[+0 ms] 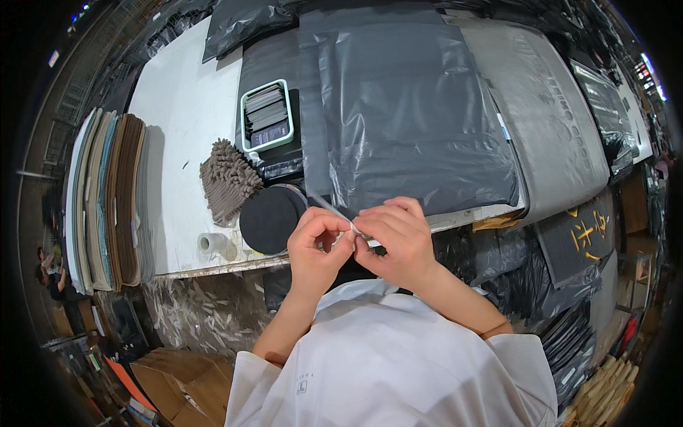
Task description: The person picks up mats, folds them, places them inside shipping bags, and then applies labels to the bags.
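Observation:
Close in front of my chest, at the near edge of the table, both hands meet fingertip to fingertip. My left hand [313, 249] pinches a thin whitish strip [330, 208] between thumb and forefinger. Against the same strip, my right hand [402, 245] has its thumb and fingertips closed. The strip's far end points up and left, over a large dark grey plastic-wrapped package [420, 121]. Left of my hands lie black round pads [267, 219], stacked together.
On the white table [186, 107] are a shaggy grey-brown cloth [229, 181], a pale green-rimmed tray [245, 117] of dark cards and a small white roll [212, 243]. Stacked mats [114, 199] stand left; a grey package [548, 121] lies right. Below are white scraps [196, 306] and a cardboard box [178, 377].

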`<state>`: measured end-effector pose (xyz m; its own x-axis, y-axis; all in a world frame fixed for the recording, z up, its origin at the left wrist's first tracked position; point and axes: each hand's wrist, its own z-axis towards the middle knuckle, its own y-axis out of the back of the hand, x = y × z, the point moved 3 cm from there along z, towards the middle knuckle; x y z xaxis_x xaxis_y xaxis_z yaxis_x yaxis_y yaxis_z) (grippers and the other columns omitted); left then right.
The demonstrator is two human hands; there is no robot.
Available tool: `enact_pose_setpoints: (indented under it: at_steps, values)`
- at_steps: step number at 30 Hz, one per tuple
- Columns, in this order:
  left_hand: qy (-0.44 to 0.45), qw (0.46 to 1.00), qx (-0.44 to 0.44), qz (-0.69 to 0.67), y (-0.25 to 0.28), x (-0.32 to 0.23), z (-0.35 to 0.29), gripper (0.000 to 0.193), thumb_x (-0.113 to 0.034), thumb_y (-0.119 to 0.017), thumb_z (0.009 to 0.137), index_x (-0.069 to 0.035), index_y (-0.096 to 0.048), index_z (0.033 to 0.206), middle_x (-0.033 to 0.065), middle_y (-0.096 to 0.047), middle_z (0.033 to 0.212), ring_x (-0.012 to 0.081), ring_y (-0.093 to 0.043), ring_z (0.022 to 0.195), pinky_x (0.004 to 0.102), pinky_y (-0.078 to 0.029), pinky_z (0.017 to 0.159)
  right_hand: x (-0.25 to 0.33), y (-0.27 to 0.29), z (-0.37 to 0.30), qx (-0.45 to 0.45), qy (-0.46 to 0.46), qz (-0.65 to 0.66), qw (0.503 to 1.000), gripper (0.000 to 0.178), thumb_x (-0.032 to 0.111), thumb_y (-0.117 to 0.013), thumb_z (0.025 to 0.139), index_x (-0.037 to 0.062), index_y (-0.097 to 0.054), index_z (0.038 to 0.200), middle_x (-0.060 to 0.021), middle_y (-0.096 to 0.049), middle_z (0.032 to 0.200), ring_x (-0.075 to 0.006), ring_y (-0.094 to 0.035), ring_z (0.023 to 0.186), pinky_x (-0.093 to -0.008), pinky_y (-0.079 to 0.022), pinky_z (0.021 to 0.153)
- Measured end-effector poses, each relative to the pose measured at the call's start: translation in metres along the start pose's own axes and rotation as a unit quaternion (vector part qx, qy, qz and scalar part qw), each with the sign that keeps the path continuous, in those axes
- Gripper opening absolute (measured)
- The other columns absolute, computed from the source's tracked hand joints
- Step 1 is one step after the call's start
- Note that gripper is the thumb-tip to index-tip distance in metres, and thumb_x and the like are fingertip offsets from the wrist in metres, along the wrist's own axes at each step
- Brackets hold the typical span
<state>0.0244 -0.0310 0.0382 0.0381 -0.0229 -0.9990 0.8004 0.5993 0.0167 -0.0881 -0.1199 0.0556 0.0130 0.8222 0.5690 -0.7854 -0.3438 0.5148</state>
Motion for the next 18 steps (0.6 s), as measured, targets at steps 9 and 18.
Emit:
enact_pose_setpoints:
  at_steps: [9,18]
  values:
    - [-0.035,0.996,0.035,0.072,0.001,0.005,-0.001,0.011,0.007,-0.058,0.067,-0.002,-0.051,0.069,0.0012,-0.045,0.079,0.0054,-0.042,0.063,0.0177,-0.033,0.054,-0.080,-0.011,-0.035,0.003,-0.611,0.569,0.551,0.009,0.017,-0.052,0.076,0.0087,-0.056,0.076,0.0001,-0.053,0.069,-0.0136,-0.050,0.059,-0.0262,-0.042,0.058]
    - [0.059,0.871,0.111,0.474,0.069,0.051,-0.028,0.012,-0.006,-0.061,0.073,-0.004,-0.057,0.084,0.0104,-0.056,0.078,0.0267,-0.058,0.069,0.0361,-0.045,0.058,-0.131,0.034,-0.009,0.318,-0.093,-0.371,0.867,0.018,0.016,-0.059,0.074,0.0050,-0.058,0.089,-0.0093,-0.061,0.082,-0.0249,-0.061,0.069,-0.0358,-0.051,0.063]
